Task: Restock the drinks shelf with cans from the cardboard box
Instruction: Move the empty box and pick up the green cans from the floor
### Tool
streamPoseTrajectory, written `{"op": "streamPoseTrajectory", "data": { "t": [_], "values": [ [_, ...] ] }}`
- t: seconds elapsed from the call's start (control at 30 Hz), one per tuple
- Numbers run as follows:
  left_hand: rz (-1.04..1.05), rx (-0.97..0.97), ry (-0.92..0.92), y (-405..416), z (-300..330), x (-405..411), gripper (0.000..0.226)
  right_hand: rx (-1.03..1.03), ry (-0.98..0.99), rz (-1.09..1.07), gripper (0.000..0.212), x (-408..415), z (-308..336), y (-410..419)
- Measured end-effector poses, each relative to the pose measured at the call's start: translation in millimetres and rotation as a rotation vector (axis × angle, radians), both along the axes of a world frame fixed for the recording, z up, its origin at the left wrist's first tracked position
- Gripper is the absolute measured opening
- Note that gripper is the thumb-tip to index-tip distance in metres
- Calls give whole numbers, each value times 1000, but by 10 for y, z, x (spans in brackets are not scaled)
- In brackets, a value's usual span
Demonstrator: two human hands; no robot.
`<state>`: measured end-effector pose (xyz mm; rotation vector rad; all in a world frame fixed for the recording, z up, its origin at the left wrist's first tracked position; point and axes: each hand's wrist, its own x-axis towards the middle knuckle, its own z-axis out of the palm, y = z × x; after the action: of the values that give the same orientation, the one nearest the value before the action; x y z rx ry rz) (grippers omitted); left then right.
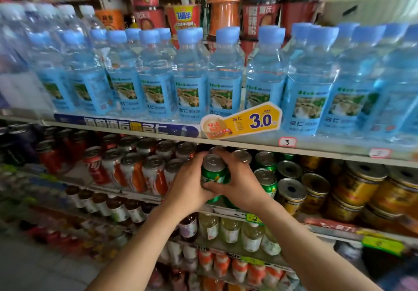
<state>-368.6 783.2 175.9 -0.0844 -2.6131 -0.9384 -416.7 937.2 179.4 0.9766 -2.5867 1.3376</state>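
Observation:
A green can [213, 173] with a silver top stands at the front of the drinks shelf [144, 197], in the middle row. My left hand [190, 186] grips its left side and my right hand [239, 184] grips its right side, fingers curled round it. More green cans [267, 180] stand just to its right and behind it. The cardboard box is out of view.
Red and orange cans [133, 171] fill the shelf to the left, yellow tins [357, 184] to the right. Water bottles [192, 76] line the shelf above, with a yellow 3.0 price tag [244, 120]. Small bottles [228, 229] fill the shelves below.

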Motion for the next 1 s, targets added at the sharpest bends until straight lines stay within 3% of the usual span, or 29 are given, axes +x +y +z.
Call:
{"op": "streamPoseTrajectory", "data": {
  "t": [0.2, 0.43, 0.73, 1.0],
  "values": [
    [-36, -270, -54, -185, 1, -106, 97, 204, 63, -68, 77, -43, -59, -64],
    [30, -559, -26, -154, -56, -115, 99, 439, 237, -176, 78, -64, -99, -122],
    [39, -722, 10, -216, -291, -191, 96, 615, 382, -213, 80, -93, -183, -179],
    [54, -754, -36, -178, -279, -204, 95, 628, 341, -130, 87, -81, -100, -95]
  ]
}}
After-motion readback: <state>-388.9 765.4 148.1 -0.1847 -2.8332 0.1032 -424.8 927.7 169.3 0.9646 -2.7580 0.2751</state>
